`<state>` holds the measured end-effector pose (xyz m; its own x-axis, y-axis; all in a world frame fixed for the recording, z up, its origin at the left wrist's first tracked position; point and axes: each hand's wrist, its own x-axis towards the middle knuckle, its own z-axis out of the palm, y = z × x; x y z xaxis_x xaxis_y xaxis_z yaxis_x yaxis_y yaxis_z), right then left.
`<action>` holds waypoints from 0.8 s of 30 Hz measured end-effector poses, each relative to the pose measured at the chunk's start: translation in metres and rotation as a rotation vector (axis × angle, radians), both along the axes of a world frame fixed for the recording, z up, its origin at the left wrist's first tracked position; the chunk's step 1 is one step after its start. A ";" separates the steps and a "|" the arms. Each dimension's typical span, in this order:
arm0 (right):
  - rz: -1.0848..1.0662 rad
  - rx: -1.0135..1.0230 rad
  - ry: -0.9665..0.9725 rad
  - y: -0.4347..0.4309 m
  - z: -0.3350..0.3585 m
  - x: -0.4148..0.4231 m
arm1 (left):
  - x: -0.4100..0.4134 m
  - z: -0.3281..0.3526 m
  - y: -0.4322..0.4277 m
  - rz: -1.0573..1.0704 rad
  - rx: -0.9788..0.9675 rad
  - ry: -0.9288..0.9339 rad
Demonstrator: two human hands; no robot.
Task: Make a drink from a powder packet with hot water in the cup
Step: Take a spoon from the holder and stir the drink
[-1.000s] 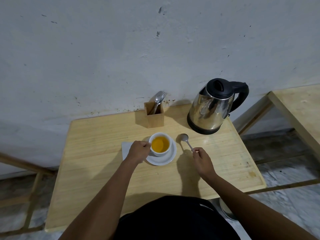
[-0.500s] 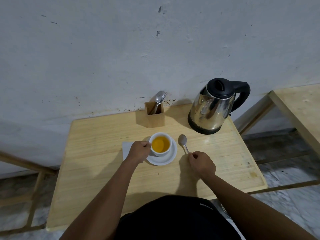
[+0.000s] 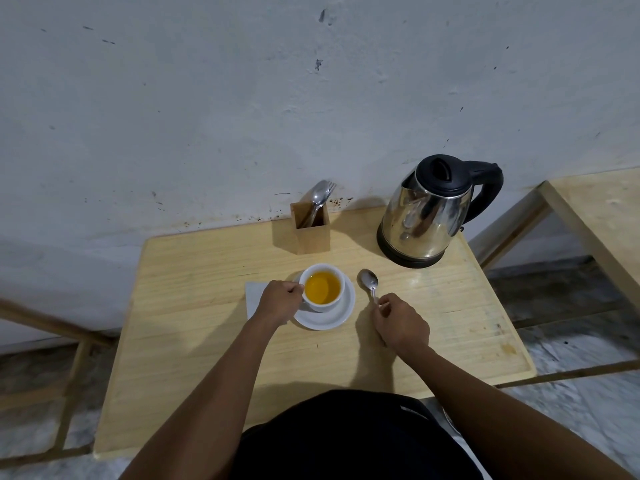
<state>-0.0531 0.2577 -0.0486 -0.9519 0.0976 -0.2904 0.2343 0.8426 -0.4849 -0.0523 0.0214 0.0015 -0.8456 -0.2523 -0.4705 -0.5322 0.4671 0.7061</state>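
Hands cover a cup handle and a spoon's shaft

The left hand (image 3: 278, 299) hides the cup (image 3: 323, 287) handle; the spoon (image 3: 370, 283) handle vanishes inside the right hand (image 3: 401, 322).

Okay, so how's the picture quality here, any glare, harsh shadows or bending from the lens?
Head view: dim, soft light; the cup and both forearms throw only faint shadows on the table. The kettle shows mirror reflections rather than blown-out glare. Wide-angle bending curves the table edges and the wall line. Focus is fairly sharp, the frame's bottom corners softer.
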 end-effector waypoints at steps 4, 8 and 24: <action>0.061 0.008 -0.022 0.000 -0.001 -0.001 | 0.000 -0.001 0.000 -0.001 -0.008 0.007; 0.052 -0.009 -0.030 -0.001 -0.003 -0.004 | 0.000 -0.002 -0.001 -0.002 -0.007 0.001; 0.027 -0.007 -0.014 -0.002 0.007 -0.013 | -0.002 -0.008 -0.005 -0.058 -0.006 -0.006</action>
<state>-0.0658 0.2561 -0.0413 -0.9500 0.0701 -0.3044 0.2186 0.8454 -0.4874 -0.0538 0.0165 -0.0064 -0.8560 -0.2060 -0.4742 -0.5084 0.5013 0.7001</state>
